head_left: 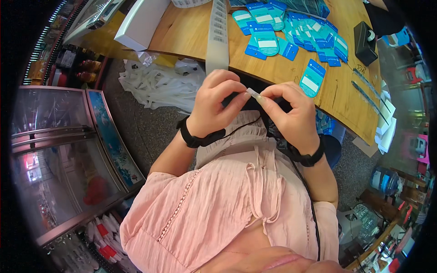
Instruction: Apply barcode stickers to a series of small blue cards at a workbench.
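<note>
One small white slip (253, 93), held in the air between two hands, just off the near edge of a wooden table (343, 107). Left hand (219, 100): thumb and index finger pinched closed on the slip's left end, black band at the wrist. Right hand (293, 111): thumb and index finger pinched on the other end, similar band. One pale label strip (218, 38) with rows of dark printing, hanging over the table edge behind the left hand. One blue-and-teal card (312, 78), lying alone near the right hand. One overlapping pile of like cards (314, 38), farther back. One black box (365, 44), right of the pile. One long white carton (142, 23), at the table's left.
</note>
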A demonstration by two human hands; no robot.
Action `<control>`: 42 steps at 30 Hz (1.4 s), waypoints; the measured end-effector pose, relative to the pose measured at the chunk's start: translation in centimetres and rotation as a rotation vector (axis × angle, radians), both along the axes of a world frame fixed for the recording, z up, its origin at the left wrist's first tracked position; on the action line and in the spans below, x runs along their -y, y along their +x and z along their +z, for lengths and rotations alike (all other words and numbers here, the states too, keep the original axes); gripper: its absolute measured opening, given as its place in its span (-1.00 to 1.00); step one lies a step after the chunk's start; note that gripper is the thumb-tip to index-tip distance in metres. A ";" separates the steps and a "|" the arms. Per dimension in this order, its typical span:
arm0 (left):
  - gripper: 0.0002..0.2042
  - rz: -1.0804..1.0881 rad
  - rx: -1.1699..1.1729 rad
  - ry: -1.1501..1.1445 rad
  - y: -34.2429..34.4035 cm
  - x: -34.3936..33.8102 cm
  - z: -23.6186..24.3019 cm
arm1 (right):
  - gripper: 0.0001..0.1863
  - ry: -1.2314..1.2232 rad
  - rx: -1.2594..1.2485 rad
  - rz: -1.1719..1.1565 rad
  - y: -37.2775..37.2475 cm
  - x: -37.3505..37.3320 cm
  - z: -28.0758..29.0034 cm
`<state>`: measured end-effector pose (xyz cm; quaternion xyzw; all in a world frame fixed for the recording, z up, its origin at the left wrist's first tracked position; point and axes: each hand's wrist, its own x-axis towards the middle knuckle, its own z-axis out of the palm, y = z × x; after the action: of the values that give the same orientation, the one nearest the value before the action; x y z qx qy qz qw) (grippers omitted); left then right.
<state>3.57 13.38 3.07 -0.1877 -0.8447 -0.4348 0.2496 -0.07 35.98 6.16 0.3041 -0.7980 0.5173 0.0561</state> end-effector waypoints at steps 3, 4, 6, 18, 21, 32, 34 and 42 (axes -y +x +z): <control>-0.88 -0.043 0.019 0.089 -0.5 -0.9 0.1 | -0.90 -0.079 0.191 -0.078 0.4 -1.3 0.4; -0.88 -0.050 0.020 0.092 -0.7 -1.3 0.2 | -0.90 -0.077 0.191 -0.085 0.3 -1.8 0.4; -0.89 -0.027 -0.002 0.177 -1.1 -2.2 0.4 | -0.90 -0.194 0.309 -0.101 0.2 -2.7 0.4; -0.88 -0.120 0.046 0.343 -3.5 -5.2 0.4 | -0.65 -0.353 0.471 -0.219 -0.5 -5.4 -0.4; -0.88 -0.144 0.074 0.404 -4.0 -6.1 0.0 | -0.72 -0.447 0.450 -0.150 -0.2 -5.0 -0.6; -0.72 -0.089 0.033 0.108 -5.4 -7.3 0.7 | -0.84 -0.518 0.395 -0.358 -2.1 -9.3 -1.0; -0.62 -0.226 -0.194 -0.284 -6.4 -6.8 0.7 | -0.84 -0.489 0.424 -0.410 -2.9 -10.6 -0.6; -0.50 -0.195 -0.139 -0.461 -5.9 -8.6 0.1 | -0.82 -0.270 0.674 -0.436 -4.3 -11.5 1.0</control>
<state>-2.28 22.03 3.16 -0.3498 -0.8802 -0.2387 0.2144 -4.33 47.49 7.18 -0.0679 -0.7424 0.6638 -0.0603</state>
